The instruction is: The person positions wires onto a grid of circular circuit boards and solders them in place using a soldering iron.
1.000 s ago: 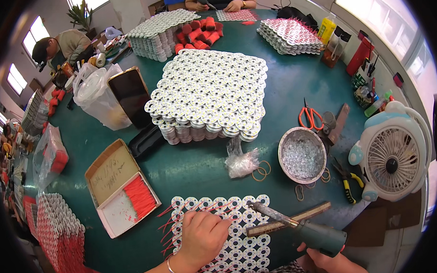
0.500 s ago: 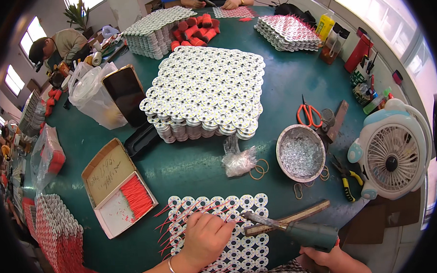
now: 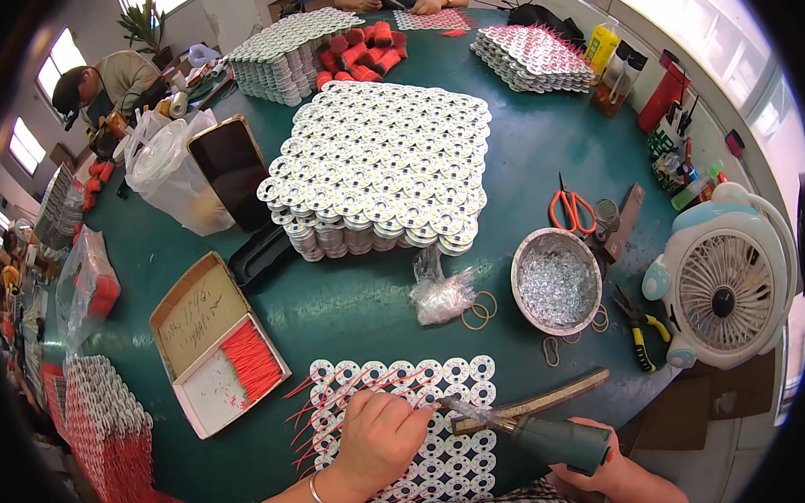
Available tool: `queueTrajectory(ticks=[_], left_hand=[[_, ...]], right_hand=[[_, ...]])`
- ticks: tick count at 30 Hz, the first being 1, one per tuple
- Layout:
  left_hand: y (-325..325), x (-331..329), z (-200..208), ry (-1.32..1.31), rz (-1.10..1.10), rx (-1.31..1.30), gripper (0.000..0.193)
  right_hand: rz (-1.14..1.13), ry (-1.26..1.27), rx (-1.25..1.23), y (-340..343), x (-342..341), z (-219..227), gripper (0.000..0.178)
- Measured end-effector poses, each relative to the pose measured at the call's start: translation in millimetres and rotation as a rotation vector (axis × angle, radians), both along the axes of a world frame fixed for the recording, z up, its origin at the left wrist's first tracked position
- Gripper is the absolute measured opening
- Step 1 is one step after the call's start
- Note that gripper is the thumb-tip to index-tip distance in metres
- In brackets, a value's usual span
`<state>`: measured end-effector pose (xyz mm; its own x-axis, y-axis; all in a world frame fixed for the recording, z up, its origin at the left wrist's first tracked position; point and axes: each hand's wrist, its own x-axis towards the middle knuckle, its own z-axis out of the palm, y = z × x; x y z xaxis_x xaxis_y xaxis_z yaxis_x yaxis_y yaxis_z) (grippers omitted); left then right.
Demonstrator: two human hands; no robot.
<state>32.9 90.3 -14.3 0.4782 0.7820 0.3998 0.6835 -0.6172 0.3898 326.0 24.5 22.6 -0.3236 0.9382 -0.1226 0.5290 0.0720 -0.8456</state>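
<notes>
A panel of round white circuit boards lies in front of me, with thin red wires sticking out along its left side. Over the panel, my left hand is closed in a pinch at the end of a red wire, mostly hidden by the fingers. My right hand grips a green-handled soldering gun from the right. Its metal tip points left and reaches close to my left fingertips; whether it touches a board I cannot tell. Beneath its barrel lies a narrow wooden strip.
An open cardboard box with red wires is at left. Ahead stands a tall stack of board panels. A metal bowl, orange-handled scissors, pliers and a fan are at right. Another person works across the table.
The soldering gun has shifted slightly left and turned in my right hand, its tip now closer to my left fingertips. My left hand stays nearly in place.
</notes>
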Motion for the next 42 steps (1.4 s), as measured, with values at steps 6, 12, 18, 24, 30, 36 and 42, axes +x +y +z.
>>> queueTrajectory(ticks=[6, 12, 18, 24, 30, 36, 42], left_hand=[[0, -1, 0, 0.017, 0.004, -0.004, 0.017], [-3, -1, 5, -0.005, 0.023, 0.028, 0.012], [-21, -12, 11, 0.056, 0.005, 0.054, 0.013], [-24, -15, -2, -0.039, 0.04, 0.033, 0.021], [-21, -18, -4, -0.098, 0.041, 0.012, 0.02], [-23, -17, -1, -0.099, 0.052, -0.009, 0.018], [-23, -17, -4, -0.128, 0.063, -0.012, 0.019]], right_hand=[[-0.196, 0.242, -0.205, -18, -9, -7, 0.038], [-0.296, 0.524, -0.314, -62, -1, -48, 0.025], [-0.23, 0.317, -0.067, -72, -13, -48, 0.025], [-0.297, 0.437, -0.001, -79, -30, -52, 0.032], [-0.253, 0.238, 0.211, -69, -36, -38, 0.035], [-0.298, 0.187, 0.149, -74, -37, -38, 0.03], [-0.224, 0.164, 0.245, -69, -43, -37, 0.03]])
